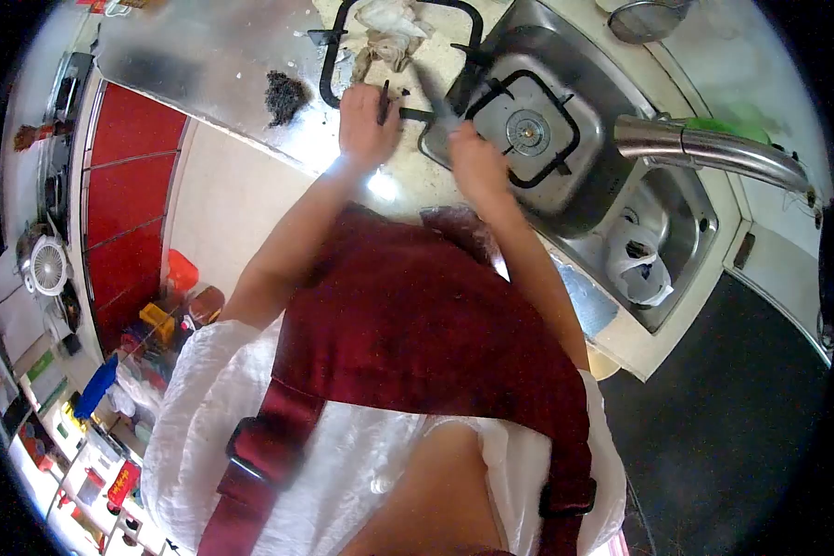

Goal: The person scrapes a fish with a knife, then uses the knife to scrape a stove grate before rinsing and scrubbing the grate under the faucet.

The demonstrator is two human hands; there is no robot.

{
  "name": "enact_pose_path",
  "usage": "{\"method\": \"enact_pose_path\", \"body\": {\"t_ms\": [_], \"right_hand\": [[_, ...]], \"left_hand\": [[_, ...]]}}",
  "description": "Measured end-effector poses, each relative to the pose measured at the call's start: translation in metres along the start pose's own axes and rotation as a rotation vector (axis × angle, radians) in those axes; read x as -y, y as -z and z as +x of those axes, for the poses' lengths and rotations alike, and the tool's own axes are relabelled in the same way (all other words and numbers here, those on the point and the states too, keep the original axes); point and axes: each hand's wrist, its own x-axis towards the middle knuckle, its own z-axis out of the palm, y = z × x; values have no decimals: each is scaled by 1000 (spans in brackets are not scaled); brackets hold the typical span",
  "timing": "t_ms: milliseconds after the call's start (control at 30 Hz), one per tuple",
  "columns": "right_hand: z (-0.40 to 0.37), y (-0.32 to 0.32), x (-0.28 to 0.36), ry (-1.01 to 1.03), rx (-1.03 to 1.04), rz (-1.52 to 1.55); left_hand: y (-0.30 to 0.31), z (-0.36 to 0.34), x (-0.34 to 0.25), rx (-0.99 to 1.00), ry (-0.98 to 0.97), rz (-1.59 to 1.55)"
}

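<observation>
My left hand (369,128) is closed on the near edge of a black stove grate (481,23), where a prong sticks up by the fingers. The grate lies on the pale countertop. My right hand (480,165) grips what looks like a knife (430,91), its grey blade blurred and pointing away over the grate's near right corner. A crumpled, stained cloth (391,35) lies within the grate, beyond the blade tip. Left of my left hand sits a dark steel wool scourer (285,98).
A second black grate (573,132) rests in the steel sink (595,199) on the right. The tap (713,148) reaches over the sink divider. A white plastic bag (647,278) lies in the smaller basin. A strainer (644,20) sits at the back.
</observation>
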Motion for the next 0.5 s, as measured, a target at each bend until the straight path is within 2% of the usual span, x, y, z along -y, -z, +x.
{"method": "enact_pose_path", "body": {"t_ms": [100,233,300,400,500], "right_hand": [[-1,5,-15,-73,-92,75],[-7,-3,9,51,-8,51],[-3,-2,-2,40,-17,10],[4,3,-33,108,-289,398],[-2,27,-43,102,-252,497]], "left_hand": [[2,-1,-1,30,1,-19],[0,2,-3,15,-6,18],[2,3,0,5,-1,12],[4,5,8,51,28,-111],[12,11,31,57,-69,-187]]}}
